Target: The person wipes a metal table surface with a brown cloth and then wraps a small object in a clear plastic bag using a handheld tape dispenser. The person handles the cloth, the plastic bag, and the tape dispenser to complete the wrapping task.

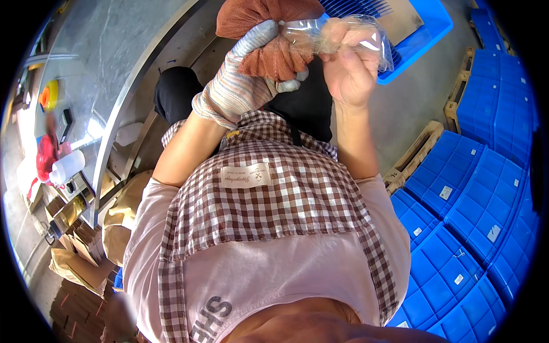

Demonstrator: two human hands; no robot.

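My left hand (237, 86), in a striped knit glove, is closed round a gathered bundle of rust-brown cloth (246, 14). The cloth bulges out above and below its fingers. My bare right hand (350, 80) is raised just to the right, its fingers closed on a crinkled piece of clear plastic film (303, 33). One end of the film reaches across to the cloth near my left thumb, and the rest covers the right fingertips. Whether the film is joined to the cloth, I cannot tell.
An open blue crate (437, 28) stands beyond my right hand. Stacked blue boxes (480, 194) on wooden pallets (420, 151) line the right side. A metal-edged table (131, 34) is at the left, with a yellow tape roll (51, 94) and a white roll (67, 167). Brown paper bags (123, 220) lie below it.
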